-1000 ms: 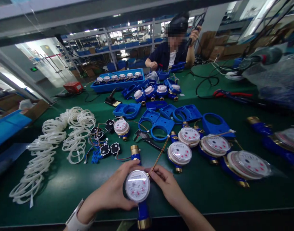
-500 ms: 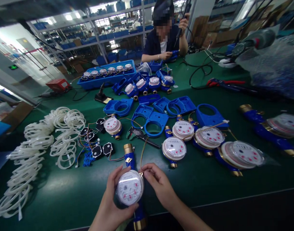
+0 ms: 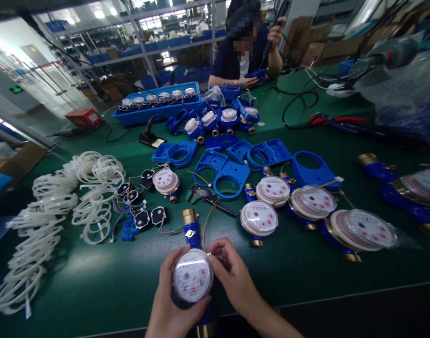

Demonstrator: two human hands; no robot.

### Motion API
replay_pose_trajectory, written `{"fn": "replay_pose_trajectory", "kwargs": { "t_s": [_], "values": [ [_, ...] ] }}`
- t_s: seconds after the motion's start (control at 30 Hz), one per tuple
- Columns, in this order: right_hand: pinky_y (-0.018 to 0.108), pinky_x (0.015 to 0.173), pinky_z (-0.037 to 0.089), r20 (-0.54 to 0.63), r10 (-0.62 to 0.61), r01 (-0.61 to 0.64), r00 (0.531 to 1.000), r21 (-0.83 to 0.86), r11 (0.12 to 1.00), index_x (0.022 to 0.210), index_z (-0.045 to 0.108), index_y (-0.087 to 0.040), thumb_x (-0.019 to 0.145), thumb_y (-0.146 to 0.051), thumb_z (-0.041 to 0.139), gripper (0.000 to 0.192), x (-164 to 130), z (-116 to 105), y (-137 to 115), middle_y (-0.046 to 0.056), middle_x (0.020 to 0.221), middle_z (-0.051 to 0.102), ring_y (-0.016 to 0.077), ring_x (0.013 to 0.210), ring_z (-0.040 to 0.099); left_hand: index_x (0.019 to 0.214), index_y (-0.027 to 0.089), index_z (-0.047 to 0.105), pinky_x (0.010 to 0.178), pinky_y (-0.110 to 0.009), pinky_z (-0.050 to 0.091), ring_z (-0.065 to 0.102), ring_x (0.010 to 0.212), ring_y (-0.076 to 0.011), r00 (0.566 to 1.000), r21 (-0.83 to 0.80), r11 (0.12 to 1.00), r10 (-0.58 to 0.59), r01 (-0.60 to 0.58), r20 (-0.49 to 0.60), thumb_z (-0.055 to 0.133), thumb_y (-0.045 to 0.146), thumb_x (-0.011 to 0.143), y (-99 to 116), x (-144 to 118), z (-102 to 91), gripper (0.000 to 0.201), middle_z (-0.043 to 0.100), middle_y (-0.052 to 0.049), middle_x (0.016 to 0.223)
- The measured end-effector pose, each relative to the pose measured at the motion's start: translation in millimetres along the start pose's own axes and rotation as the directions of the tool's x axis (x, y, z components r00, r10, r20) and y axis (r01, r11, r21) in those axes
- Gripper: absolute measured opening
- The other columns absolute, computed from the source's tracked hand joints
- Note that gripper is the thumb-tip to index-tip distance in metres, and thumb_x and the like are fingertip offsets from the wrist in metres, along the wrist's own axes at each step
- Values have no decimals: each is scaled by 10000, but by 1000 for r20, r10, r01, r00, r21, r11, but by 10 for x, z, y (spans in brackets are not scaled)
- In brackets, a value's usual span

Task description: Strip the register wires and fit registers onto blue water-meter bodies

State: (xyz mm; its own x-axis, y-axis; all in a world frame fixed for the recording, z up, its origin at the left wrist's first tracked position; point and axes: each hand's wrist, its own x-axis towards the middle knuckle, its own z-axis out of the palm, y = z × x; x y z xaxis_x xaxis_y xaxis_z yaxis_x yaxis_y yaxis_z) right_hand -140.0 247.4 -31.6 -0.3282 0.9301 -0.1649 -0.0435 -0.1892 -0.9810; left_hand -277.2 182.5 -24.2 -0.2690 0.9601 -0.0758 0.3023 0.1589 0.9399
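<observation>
Both hands are on one water meter (image 3: 192,276), held just above the near edge of the green table (image 3: 306,267). Left hand (image 3: 172,300) wraps around the dial from below and the left side, fingers curled shut on it. Right hand (image 3: 232,277) pinches at the dial's upper right rim, right where the thin wires (image 3: 208,220) come off.

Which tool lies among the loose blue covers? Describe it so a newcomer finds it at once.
Start at the green table and find the cluster of blue ring-shaped covers at its middle. Just before them, left of the round-faced meters, lie the pliers: dark, slim, metal-jawed, the only flat hand tool there.
</observation>
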Motion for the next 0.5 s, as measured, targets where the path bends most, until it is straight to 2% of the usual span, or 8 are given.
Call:
{"fn": "replay_pose_trajectory", "kwargs": {
  "t_s": [0.13,0.23,0.3,0.4,0.5],
  "values": [
    [282,781,438,20,23,-23,1000,22,999,914,480,-172,869,-411,529,248,32,-47,22,42,891,541,171,864,542,1310,228,350,1046,-457,419,480,1234,-290,1000,-16,1000,18,-18,-15,719,217,655,-57,-2,-2,752,452,-114,1353],
    [333,888,438,152,77,-89,985,73,993,1024,478,-175,845,-385,540,283,57,-154,-20,76,1011,566,195,981,555,1325,259,350,1047,-430,423,466,1261,-292,992,-150,986,-61,77,107,768,328,647,-119,20,-91,800,429,-97,1399],
    [378,1005,380,283,78,-105,956,81,991,1181,451,-182,791,-314,585,433,56,-223,-89,101,1183,537,214,1137,510,1347,273,317,1040,-412,427,438,1289,-298,971,-304,934,-130,188,200,799,460,613,-141,47,-165,898,398,-106,1431],
    [415,1094,286,421,58,-36,905,-62,997,1377,382,-232,719,-226,698,730,42,-275,-207,88,1373,427,231,1271,410,1353,235,296,1026,-398,428,478,1249,-295,941,-436,842,-223,318,255,844,504,533,-120,96,-233,1022,446,-147,1380],
    [416,1084,311,431,57,39,901,-212,976,1372,446,-256,646,-236,817,816,53,-270,-251,68,1348,464,248,1246,435,1347,218,300,995,-377,443,546,1163,-273,920,-461,804,-264,375,289,882,394,493,-82,129,-235,1048,527,-135,1284]
  ]
}}
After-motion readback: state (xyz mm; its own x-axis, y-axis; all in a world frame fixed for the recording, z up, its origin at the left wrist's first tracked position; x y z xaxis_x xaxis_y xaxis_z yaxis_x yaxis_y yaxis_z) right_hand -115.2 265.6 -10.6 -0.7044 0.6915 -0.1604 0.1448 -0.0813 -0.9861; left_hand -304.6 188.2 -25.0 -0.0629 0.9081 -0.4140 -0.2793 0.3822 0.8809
